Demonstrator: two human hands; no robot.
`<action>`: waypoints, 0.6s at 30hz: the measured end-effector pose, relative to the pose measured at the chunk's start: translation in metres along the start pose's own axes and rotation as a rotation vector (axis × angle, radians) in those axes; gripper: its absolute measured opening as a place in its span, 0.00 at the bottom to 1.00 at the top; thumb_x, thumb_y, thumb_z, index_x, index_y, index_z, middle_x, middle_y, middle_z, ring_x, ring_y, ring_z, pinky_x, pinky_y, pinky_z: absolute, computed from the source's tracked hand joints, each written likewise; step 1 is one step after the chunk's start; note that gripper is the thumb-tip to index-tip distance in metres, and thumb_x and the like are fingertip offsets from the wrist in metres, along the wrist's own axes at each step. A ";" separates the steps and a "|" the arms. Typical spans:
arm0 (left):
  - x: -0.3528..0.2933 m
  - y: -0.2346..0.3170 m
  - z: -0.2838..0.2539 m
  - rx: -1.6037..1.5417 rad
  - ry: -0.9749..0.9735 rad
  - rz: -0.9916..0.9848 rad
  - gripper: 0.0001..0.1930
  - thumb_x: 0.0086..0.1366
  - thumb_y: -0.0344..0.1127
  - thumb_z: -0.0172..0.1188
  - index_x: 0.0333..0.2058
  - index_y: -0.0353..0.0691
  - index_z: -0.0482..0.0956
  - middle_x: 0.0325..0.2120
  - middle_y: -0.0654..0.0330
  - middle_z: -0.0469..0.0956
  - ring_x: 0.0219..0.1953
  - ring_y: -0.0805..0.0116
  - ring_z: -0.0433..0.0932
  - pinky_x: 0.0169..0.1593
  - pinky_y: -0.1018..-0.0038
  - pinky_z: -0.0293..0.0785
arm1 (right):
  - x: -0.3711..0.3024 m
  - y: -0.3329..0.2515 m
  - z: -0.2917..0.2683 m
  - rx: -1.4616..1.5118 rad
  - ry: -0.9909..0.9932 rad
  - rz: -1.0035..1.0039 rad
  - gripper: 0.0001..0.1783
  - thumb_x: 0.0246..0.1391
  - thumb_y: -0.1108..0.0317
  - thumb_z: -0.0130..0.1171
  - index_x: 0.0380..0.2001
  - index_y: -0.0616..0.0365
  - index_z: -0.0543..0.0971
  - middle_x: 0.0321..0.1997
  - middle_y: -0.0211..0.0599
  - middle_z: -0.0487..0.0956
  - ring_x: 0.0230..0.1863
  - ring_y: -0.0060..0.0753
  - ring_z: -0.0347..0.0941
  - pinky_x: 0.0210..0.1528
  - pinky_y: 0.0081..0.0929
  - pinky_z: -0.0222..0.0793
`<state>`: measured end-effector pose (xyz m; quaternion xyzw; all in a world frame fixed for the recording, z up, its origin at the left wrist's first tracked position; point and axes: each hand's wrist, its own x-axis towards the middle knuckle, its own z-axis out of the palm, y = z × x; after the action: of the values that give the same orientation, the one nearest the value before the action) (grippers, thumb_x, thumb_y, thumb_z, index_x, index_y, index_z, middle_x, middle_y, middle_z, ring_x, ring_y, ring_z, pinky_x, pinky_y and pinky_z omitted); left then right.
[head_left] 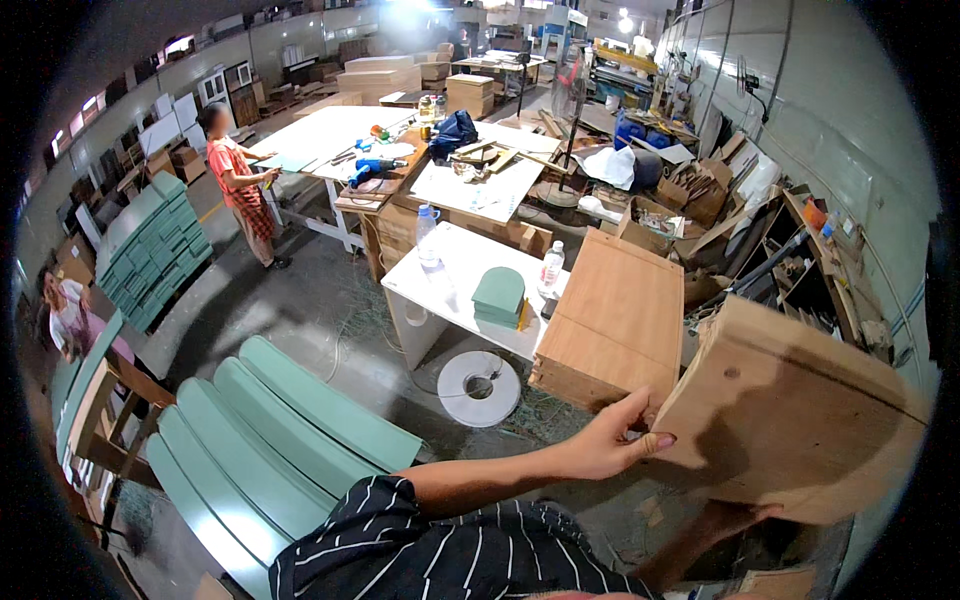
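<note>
At the near right, a curved wooden panel [800, 420] is held up between both hands. The left hand [610, 440] grips its left edge, fingers closed over the front face and thumb along the edge. The right hand [735, 520] sits under the panel's lower edge in shadow; how far it closes cannot be told. Just beyond stands a wooden box [615, 320], beside a white counter [450, 290] carrying a green stack [499, 297].
</note>
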<state>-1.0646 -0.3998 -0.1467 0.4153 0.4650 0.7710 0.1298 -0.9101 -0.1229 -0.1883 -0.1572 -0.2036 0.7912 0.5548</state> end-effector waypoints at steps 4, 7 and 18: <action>0.030 -0.081 0.032 -0.189 0.044 -0.155 0.20 0.86 0.45 0.58 0.62 0.36 0.69 0.54 0.61 0.79 0.56 0.72 0.77 0.61 0.72 0.74 | 0.013 -0.044 0.027 -0.154 0.038 -0.179 0.55 0.71 0.26 0.55 0.87 0.44 0.53 0.89 0.49 0.51 0.87 0.58 0.49 0.84 0.70 0.50; 0.063 -0.059 0.069 -0.308 0.282 -0.145 0.17 0.87 0.49 0.55 0.56 0.39 0.72 0.46 0.66 0.77 0.46 0.80 0.72 0.48 0.77 0.71 | 0.016 -0.070 0.052 -0.244 0.018 -0.385 0.48 0.76 0.35 0.52 0.86 0.51 0.55 0.89 0.51 0.53 0.87 0.58 0.49 0.86 0.64 0.48; 0.113 -0.112 -0.003 -0.390 0.875 -0.282 0.30 0.81 0.62 0.61 0.51 0.34 0.85 0.44 0.57 0.86 0.45 0.67 0.82 0.51 0.68 0.80 | 0.103 -0.142 0.057 -0.394 -0.140 -0.586 0.43 0.79 0.34 0.33 0.88 0.40 0.50 0.92 0.42 0.47 0.90 0.56 0.41 0.89 0.65 0.35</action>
<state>-1.1582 -0.2757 -0.1810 -0.0460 0.3748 0.9205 0.1008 -0.8559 0.0081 -0.0707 -0.1413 -0.4260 0.5529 0.7021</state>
